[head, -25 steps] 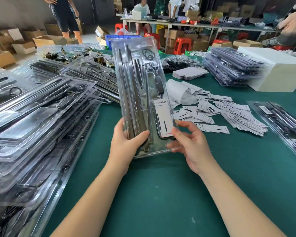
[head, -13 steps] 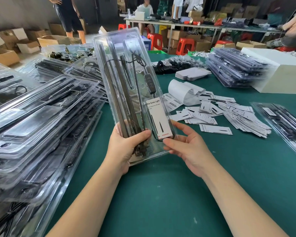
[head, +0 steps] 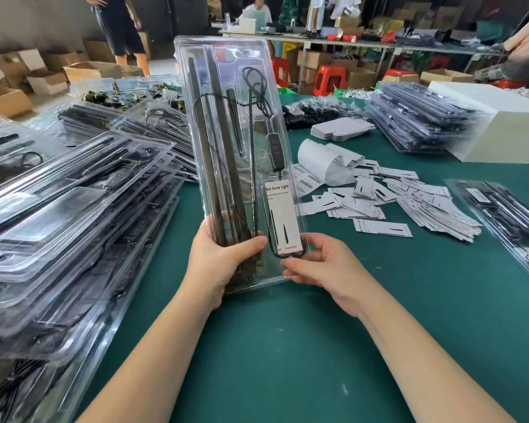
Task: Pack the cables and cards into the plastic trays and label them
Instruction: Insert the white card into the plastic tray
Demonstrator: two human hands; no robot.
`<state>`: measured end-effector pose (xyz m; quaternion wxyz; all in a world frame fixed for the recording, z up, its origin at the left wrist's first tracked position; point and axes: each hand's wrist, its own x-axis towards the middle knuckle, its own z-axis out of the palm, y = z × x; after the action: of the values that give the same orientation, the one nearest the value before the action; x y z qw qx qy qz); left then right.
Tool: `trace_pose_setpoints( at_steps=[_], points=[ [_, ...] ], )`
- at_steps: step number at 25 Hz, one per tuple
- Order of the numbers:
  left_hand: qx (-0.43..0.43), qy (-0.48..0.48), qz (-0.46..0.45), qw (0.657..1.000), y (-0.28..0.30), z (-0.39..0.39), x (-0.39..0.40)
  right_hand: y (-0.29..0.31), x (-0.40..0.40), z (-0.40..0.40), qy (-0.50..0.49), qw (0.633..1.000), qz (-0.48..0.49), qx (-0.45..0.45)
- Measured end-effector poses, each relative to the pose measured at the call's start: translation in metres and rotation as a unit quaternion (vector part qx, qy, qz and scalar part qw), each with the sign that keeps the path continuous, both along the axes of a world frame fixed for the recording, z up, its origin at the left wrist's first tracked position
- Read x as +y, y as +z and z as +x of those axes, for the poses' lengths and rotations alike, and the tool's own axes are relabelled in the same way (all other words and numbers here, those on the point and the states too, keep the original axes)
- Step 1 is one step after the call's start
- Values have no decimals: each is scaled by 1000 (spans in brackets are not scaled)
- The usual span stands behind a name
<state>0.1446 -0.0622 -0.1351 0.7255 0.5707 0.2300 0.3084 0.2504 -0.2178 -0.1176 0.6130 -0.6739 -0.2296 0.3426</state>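
Clear tray (head: 226,123) is held upright over green table (head: 287,346): L hand (head: 217,264) gripped round bottom-left w/ thumb on front, R hand (head: 321,267) pinching bottom-right corner. Card (head: 283,215) is seen inside, cable (head: 257,93) above it.

tray (head: 235,141) more upright than before

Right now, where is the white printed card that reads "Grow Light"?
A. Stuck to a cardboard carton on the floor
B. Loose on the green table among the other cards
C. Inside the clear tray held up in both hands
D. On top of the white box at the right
C: the card sits inside the clear tray, low on its right side, while the left hand and right hand hold the tray's bottom end.
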Motion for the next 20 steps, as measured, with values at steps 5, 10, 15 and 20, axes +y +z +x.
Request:
trace_pose_setpoints(
  at_steps=[5, 10, 15, 20],
  points=[
    [4, 8, 0, 1000, -3, 1, 0, -4, 5, -1, -15, 999, -12, -39],
    [10, 11, 10, 1000, -3, 3, 1, -6, 4, 0, -3, 999, -5, -39],
    [19, 27, 32, 999, -4, 4, -3, -13, 11, -3, -57, 997, -24, -49],
    [18, 34, 33, 999, -4, 3, -4, -16, 15, -6, -85, 990, -34, -107]
  ],
)
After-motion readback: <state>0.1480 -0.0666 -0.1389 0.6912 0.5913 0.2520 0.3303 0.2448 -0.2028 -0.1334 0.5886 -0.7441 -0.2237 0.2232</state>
